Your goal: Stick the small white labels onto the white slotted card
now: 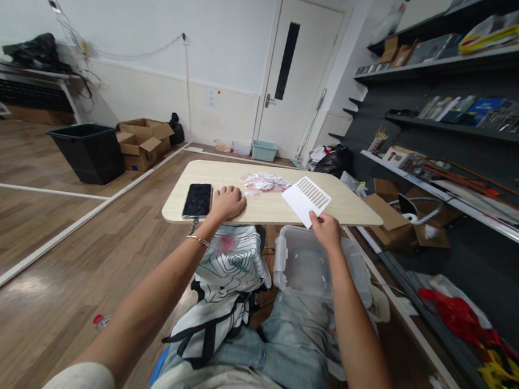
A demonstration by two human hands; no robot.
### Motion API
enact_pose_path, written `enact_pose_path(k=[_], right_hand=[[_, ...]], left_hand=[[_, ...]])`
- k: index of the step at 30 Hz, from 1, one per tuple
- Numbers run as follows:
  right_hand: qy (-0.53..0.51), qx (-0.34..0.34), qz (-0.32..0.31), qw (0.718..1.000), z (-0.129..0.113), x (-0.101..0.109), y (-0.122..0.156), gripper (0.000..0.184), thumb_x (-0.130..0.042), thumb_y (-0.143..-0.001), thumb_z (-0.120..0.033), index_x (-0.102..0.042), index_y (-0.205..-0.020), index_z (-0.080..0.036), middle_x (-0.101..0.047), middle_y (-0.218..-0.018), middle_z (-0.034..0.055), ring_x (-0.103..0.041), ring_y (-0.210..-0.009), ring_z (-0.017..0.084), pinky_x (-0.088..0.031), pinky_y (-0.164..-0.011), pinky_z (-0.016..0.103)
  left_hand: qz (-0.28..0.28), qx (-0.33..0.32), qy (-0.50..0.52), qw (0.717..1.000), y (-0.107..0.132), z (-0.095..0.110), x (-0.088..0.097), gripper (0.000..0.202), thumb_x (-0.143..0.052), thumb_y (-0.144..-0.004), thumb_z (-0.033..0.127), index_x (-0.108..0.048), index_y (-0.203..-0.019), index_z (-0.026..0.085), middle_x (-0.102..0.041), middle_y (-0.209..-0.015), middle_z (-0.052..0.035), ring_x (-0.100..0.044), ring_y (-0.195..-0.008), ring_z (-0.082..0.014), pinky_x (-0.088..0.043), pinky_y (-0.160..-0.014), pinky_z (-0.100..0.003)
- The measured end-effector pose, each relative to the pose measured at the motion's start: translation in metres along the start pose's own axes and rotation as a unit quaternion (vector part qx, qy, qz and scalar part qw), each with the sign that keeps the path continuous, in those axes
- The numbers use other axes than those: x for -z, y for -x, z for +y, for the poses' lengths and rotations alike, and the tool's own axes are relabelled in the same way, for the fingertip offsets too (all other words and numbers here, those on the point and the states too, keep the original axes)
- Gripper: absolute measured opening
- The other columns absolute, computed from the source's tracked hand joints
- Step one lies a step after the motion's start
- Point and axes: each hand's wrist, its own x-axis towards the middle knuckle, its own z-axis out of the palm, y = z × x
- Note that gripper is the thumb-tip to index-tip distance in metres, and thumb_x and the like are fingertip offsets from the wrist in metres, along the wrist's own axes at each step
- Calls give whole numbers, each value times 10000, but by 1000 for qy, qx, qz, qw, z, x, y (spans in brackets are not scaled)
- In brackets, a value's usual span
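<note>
My right hand [326,228] grips the lower edge of a white card [299,204], thumb on top. A row of slots runs along the card's far end, and the card is tilted above the table. My left hand [228,203] rests palm down on the pale wooden table [354,205], holding nothing, with its fingers on the surface. Just left of it lies a black phone [197,201] with a strap hanging over the table's edge. A heap of small white paper pieces [266,182] with some pinkish red among them lies between my hands, farther back.
Below the table's front edge stands a clear plastic bin [300,269]. A patterned cloth [235,259] drapes over my lap on the left. Dark shelves [458,128] line the right side, with an opened cardboard box [388,216] beneath. A black bin [90,152] stands on the left floor.
</note>
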Motion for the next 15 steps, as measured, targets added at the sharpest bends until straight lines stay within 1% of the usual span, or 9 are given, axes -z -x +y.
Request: enact_pose_path(k=[5,11,15], right_hand=[[76,-2,0,997,-10,2,5,541,-488,-982,-558,-766,-729,-169,-706,-652,123,-589,-634,218,-328,-608,321],[129,-17,-4,992,-24,4,11,516,-495,-1012,-525,-774,-747,-181,-737,-725,141,-608,-687,229,-291,-630,332],[142,-20,-14,990,-31,4,13,504,-495,-1027,-506,-777,-758,-185,-749,-752,140,-618,-704,232,-286,-634,333]], left_hand=[[-2,-1,-2,1000,0,0,-1,480,-369,-1044,440,-652,-1329,176,-607,-1507,-185,-527,-1402,-352,-399,-1151,-505],[-3,1,5,1000,0,0,1,464,-382,-1040,442,-655,-1321,195,-611,-1500,-177,-523,-1403,-349,-396,-1155,-498],[-3,0,6,1000,1,0,1,476,-374,-1037,439,-655,-1326,187,-610,-1499,-182,-523,-1401,-353,-395,-1156,-505]])
